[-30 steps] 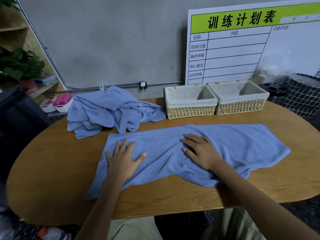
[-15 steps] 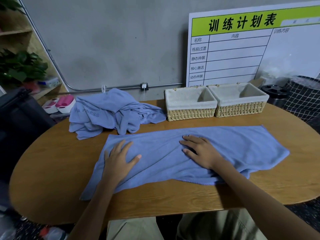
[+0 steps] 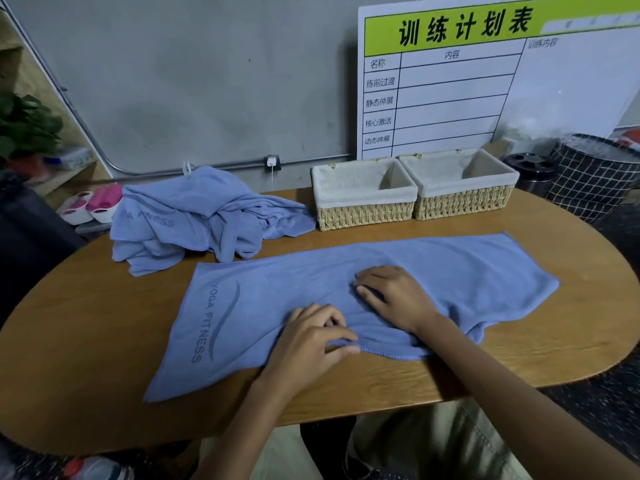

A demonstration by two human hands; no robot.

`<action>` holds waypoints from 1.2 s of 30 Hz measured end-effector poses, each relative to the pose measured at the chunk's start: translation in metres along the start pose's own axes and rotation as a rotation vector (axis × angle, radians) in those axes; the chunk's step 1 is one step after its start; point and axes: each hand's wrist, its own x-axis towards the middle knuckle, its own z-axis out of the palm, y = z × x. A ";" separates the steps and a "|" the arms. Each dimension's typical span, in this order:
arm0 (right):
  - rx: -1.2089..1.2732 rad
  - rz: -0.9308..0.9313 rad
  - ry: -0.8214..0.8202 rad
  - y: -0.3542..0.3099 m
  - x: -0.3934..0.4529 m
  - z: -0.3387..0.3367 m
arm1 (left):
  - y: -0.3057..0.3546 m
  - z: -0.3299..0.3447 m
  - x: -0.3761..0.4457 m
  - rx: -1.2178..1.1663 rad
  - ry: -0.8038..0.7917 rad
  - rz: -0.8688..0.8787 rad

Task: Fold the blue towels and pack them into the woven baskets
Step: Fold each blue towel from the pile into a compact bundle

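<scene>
Left hand (image 3: pixel 311 341) pinches towel (image 3: pixel 346 289) near edge; right hand (image 3: pixel 391 296) flat, pressing it.

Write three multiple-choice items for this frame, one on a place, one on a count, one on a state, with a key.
1. Where does the crumpled towel pile lie?
A. Left of the woven baskets
B. Inside a basket
C. Under the table

2. How many woven baskets stand on the table?
A. One
B. Two
C. Four

3. What is the left hand doing to the spread towel?
A. Hovering clear above it
B. Pinching its near edge
C. Lying flat on bare wood

Key: 1 A, the pile sits on the table left of both baskets. 2 B, two stand side by side. 3 B, thumb and curled fingers close on the hem, while the right hand rests on the cloth.
</scene>
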 end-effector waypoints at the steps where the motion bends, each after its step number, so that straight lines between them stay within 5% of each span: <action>1: 0.006 0.007 -0.026 0.000 0.001 0.000 | 0.000 0.000 0.000 0.028 0.004 -0.013; 8: 0.043 0.009 -0.036 -0.002 0.001 -0.002 | 0.007 -0.005 0.004 0.146 -0.003 -0.102; 16: 0.067 -0.012 -0.028 -0.003 0.004 -0.004 | 0.025 -0.020 -0.007 0.133 -0.279 -0.027; 36: 0.037 0.030 -0.054 -0.005 0.003 -0.008 | -0.006 -0.010 -0.026 0.148 0.056 -0.233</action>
